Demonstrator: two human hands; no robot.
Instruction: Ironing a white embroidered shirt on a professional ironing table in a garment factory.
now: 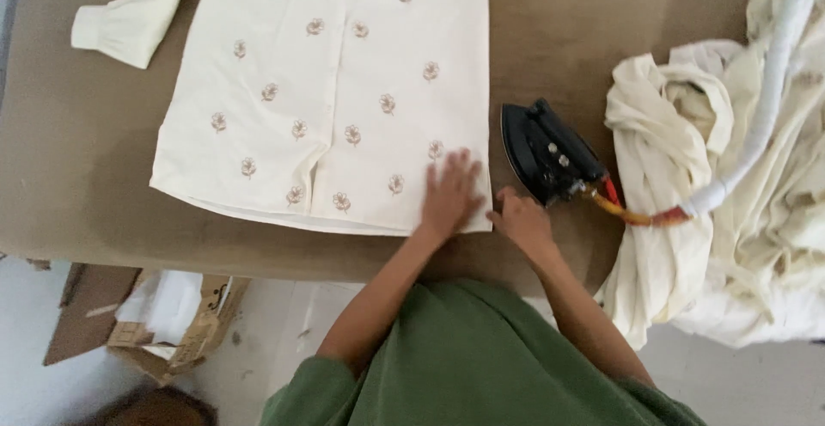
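left hand (450,194) spread flat, pinning shirt (331,91) hem smooth on table (77,159) | right hand (522,220) loosely curled, empty, beside hem corner | iron (548,153) parked clear of cloth, near heap of clothes (739,185)

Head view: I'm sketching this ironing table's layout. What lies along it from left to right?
Cream shirt → left hand on the shirt's hem → right hand → black iron → pile of cream cloth.
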